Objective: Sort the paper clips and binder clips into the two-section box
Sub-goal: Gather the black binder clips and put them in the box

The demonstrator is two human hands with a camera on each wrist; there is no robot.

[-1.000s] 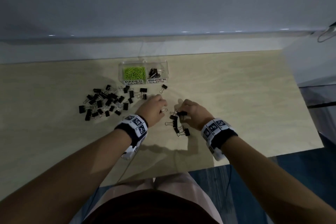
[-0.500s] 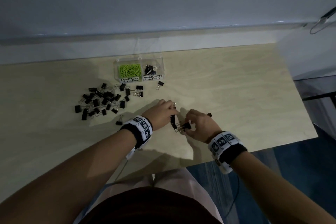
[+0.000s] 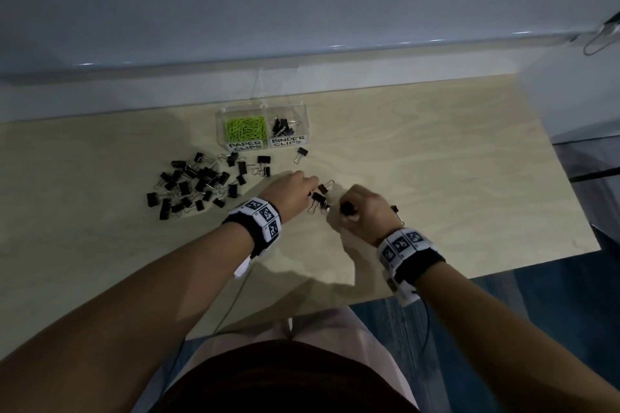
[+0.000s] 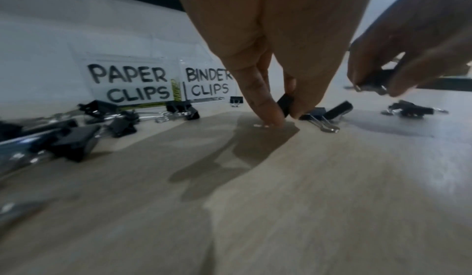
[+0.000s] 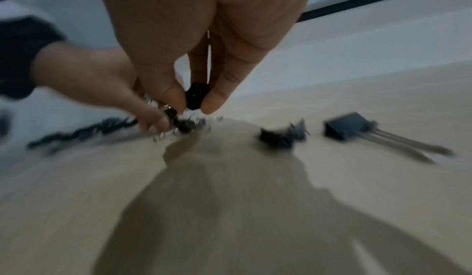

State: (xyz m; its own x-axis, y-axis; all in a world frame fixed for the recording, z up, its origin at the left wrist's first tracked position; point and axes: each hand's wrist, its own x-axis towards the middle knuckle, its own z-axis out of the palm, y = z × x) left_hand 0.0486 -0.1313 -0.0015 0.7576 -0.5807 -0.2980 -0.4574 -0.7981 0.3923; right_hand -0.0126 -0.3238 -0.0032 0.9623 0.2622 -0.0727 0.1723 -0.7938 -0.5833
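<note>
Pale wood-grain laminate covers the tabletop (image 3: pixel 436 178), which runs up to a low grey ledge and a plain grey-blue wall at its far edge; past the near and right edges there is dark blue flooring.

Near the middle of the far edge stands the clear two-section box (image 3: pixel 262 131). Its front carries two handwritten white labels: "PAPER CLIPS" on the left section, which holds the green paper clips (image 3: pixel 246 128), and "BINDER CLIPS" on the right section, which holds a few black binder clips (image 3: pixel 281 126).

A loose heap of black binder clips (image 3: pixel 194 184) lies left of centre, just in front of the box. One stray clip (image 3: pixel 301 154) sits just before the right label, and another clip (image 3: pixel 397 213) lies beside the right wrist.

The left hand (image 3: pixel 290 193) reaches down to the tabletop, thumb and forefinger pinching a small black clip (image 4: pixel 285 104), with two more clips (image 4: pixel 325 115) lying just beside its fingertips. The right hand (image 3: pixel 364 211), held a little above the surface, pinches a black binder clip (image 5: pixel 196 96) between thumb and fingers. Both wrists wear bands printed with black-and-white square markers.
</note>
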